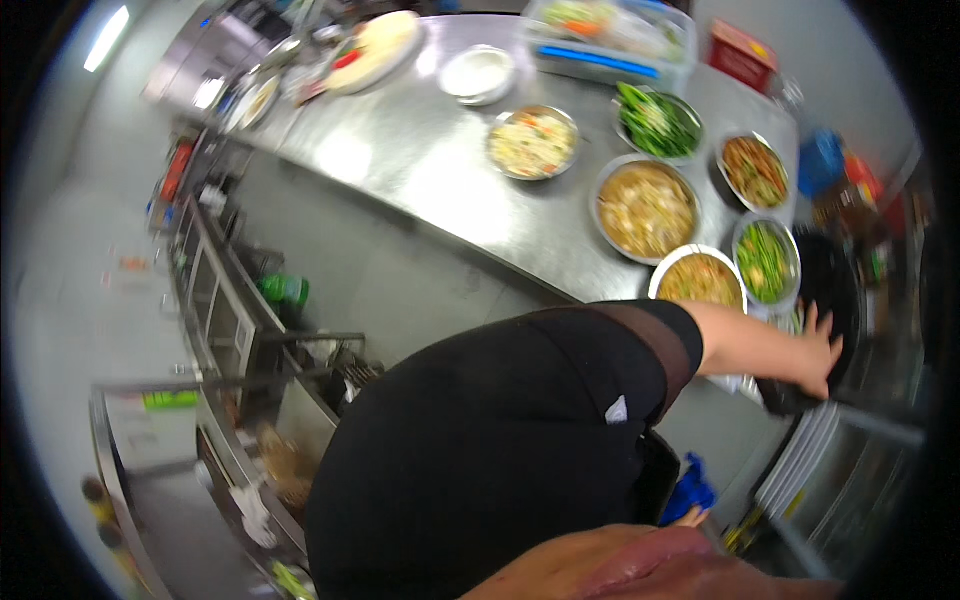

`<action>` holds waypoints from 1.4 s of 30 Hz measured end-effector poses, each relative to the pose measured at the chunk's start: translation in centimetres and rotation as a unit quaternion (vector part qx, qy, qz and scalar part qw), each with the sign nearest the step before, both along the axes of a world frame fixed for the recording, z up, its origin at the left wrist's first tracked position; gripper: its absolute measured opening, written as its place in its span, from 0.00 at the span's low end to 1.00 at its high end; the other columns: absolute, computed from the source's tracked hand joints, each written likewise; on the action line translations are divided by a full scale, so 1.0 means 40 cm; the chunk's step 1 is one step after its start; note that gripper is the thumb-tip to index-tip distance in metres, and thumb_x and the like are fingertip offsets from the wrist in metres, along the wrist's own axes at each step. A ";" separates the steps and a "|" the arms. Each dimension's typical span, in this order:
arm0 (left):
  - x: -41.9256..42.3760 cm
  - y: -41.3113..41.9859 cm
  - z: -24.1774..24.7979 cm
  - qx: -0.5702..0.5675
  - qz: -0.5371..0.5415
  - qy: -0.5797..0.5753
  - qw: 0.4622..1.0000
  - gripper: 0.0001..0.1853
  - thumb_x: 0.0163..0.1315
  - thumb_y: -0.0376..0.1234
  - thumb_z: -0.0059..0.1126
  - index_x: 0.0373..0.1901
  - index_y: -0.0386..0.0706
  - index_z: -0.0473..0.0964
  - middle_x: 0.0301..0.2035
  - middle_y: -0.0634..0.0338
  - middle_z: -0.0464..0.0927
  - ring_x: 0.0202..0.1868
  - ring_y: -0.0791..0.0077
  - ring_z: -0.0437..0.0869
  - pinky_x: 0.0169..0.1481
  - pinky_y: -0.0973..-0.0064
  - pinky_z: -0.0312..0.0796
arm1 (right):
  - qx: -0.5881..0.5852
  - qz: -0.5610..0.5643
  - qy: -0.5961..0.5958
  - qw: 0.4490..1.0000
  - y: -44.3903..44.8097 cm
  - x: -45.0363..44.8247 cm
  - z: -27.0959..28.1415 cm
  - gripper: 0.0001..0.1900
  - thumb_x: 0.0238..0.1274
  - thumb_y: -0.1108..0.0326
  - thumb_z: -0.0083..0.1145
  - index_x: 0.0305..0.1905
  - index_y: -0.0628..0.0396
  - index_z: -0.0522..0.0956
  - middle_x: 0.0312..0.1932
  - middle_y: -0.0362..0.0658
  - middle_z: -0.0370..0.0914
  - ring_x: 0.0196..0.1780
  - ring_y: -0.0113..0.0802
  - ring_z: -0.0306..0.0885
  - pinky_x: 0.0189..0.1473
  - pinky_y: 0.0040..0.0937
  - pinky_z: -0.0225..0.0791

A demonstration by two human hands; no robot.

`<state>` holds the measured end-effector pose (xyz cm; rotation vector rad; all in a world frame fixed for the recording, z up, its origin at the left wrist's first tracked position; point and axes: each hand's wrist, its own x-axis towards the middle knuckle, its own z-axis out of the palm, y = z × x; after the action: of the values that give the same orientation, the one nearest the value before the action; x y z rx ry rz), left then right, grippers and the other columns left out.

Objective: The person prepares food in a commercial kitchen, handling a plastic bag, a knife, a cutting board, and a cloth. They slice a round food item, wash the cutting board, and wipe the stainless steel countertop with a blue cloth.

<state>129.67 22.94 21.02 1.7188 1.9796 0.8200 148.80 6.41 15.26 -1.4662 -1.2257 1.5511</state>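
Observation:
My left hand (817, 358) is stretched out to the right with its fingers spread and nothing visible in them. It is over a round black container (832, 277) beside the table's end; contact cannot be told. Lower down, the fingertips of my right hand (691, 517) show at a crumpled blue cloth (691, 487), which they appear to grip. The rest of that hand is hidden behind my body. Nearest my left forearm are a white bowl of a noodle-like dish (697, 279) and a bowl of cooked greens (763, 259).
On the steel table (420, 176) stand a large bowl of soupy food (646, 208), leafy greens (660, 124), a browned dish (754, 171), a shredded dish (534, 144), stacked white bowls (477, 75) and a clear plastic tub (607, 45). A green bottle (285, 289) lies left, near metal racks.

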 end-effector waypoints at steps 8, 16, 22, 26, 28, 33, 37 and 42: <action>-0.351 -0.602 0.059 -0.036 -0.162 -0.176 0.970 0.42 0.62 0.51 0.52 0.68 0.36 0.48 0.58 0.37 0.65 0.59 0.49 0.69 0.62 0.65 0.62 | -0.035 0.499 -0.014 0.866 -0.211 -0.358 0.113 0.24 0.61 0.67 0.44 0.62 0.60 0.63 0.54 0.53 0.69 0.55 0.42 0.68 0.58 0.37 0.60; -0.522 -1.637 0.005 -0.051 0.458 -0.217 0.861 0.32 0.62 0.51 0.51 0.58 0.36 0.66 0.49 0.46 0.76 0.52 0.54 0.77 0.56 0.67 0.69 | -0.151 0.633 0.069 0.756 -0.562 -0.748 0.011 0.19 0.63 0.68 0.47 0.57 0.58 0.64 0.47 0.47 0.72 0.48 0.35 0.73 0.51 0.32 0.67; -0.275 -2.242 -0.142 -0.273 0.599 -0.142 0.740 0.31 0.60 0.50 0.51 0.55 0.33 0.68 0.49 0.39 0.74 0.52 0.45 0.74 0.57 0.58 0.67 | -0.063 0.553 0.161 0.815 -0.854 -1.134 -0.172 0.27 0.64 0.63 0.50 0.64 0.59 0.58 0.55 0.50 0.68 0.55 0.41 0.70 0.59 0.40 0.63; -0.189 -2.449 -0.171 -0.321 0.607 -0.233 0.689 0.31 0.58 0.50 0.52 0.53 0.33 0.70 0.45 0.39 0.76 0.49 0.44 0.76 0.54 0.57 0.68 | 0.546 0.592 -0.254 0.535 -1.040 -1.288 -0.299 0.38 0.58 0.49 0.53 0.68 0.59 0.56 0.70 0.62 0.45 0.72 0.62 0.41 0.68 0.57 0.42; -0.229 -2.490 -0.159 -0.270 0.642 -0.256 0.671 0.28 0.58 0.48 0.53 0.51 0.34 0.71 0.46 0.39 0.75 0.49 0.44 0.77 0.54 0.58 0.68 | 0.558 0.537 -0.256 0.578 -1.131 -1.370 -0.330 0.37 0.58 0.48 0.52 0.67 0.58 0.57 0.70 0.62 0.45 0.72 0.60 0.40 0.68 0.60 0.41; -0.443 -2.607 -0.233 -0.213 0.650 -0.251 0.685 0.27 0.58 0.45 0.53 0.54 0.37 0.70 0.51 0.41 0.73 0.54 0.47 0.73 0.58 0.61 0.67 | 0.566 0.500 -0.253 0.605 -1.407 -1.612 -0.325 0.35 0.54 0.54 0.53 0.66 0.59 0.60 0.69 0.61 0.48 0.72 0.59 0.40 0.68 0.61 0.39; -0.608 -2.791 -0.277 -0.168 0.640 -0.249 0.707 0.27 0.60 0.44 0.53 0.57 0.38 0.68 0.56 0.43 0.69 0.59 0.49 0.70 0.62 0.61 0.64 | 0.588 0.503 -0.196 0.602 -1.667 -1.867 -0.353 0.34 0.50 0.57 0.53 0.64 0.60 0.62 0.68 0.60 0.50 0.72 0.59 0.42 0.67 0.62 0.41; -0.740 -3.080 -0.261 -0.186 0.669 -0.229 0.682 0.33 0.59 0.43 0.56 0.64 0.41 0.59 0.55 0.43 0.70 0.53 0.52 0.76 0.54 0.61 0.71 | 0.580 0.544 -0.158 0.586 -2.012 -2.144 -0.346 0.34 0.48 0.57 0.54 0.62 0.60 0.64 0.68 0.60 0.50 0.72 0.60 0.42 0.68 0.62 0.39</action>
<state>100.06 -100.25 10.57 -0.4380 2.5030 0.9420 63.04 -74.08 1.42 0.0746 -2.8504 0.4920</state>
